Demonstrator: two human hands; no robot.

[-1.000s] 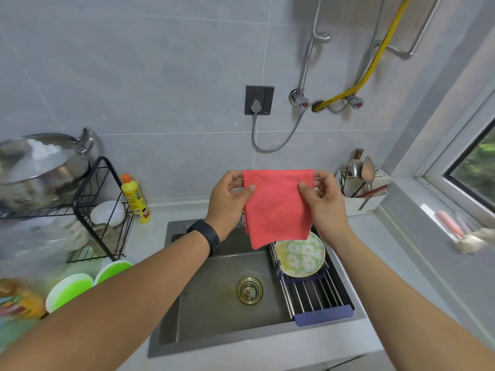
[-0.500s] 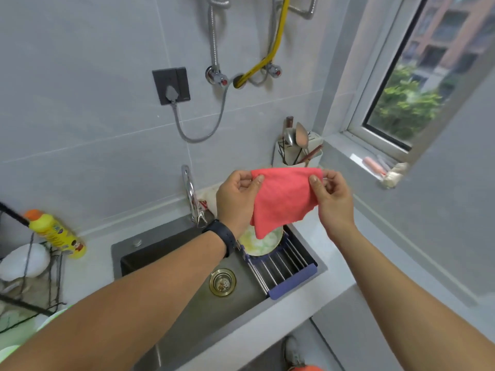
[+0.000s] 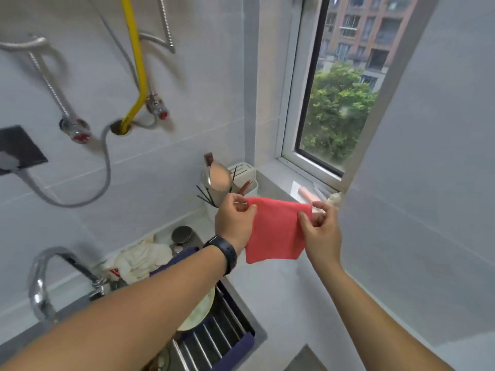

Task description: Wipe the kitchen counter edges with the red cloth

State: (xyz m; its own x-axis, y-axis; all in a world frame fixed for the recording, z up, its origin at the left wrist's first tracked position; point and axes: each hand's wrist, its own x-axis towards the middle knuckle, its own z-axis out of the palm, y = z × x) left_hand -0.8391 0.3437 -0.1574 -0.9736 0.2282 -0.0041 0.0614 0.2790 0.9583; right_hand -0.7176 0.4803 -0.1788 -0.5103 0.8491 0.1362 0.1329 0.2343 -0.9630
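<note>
A home kitchen: sink faucet [image 3: 45, 279], dish rack [image 3: 214, 341], utensil holder [image 3: 241, 180], tiled wall [image 3: 187, 76].

Just one head-worn wide-angle view here, looking forward and down at close range. It faces the counter corner [image 3: 270, 285] by the window [image 3: 337, 103].

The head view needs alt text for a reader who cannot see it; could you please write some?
Two hands hold a red cloth up by its top corners, left hand and right hand pinching it above the counter. A sink rack lies below left, a window behind.
</note>
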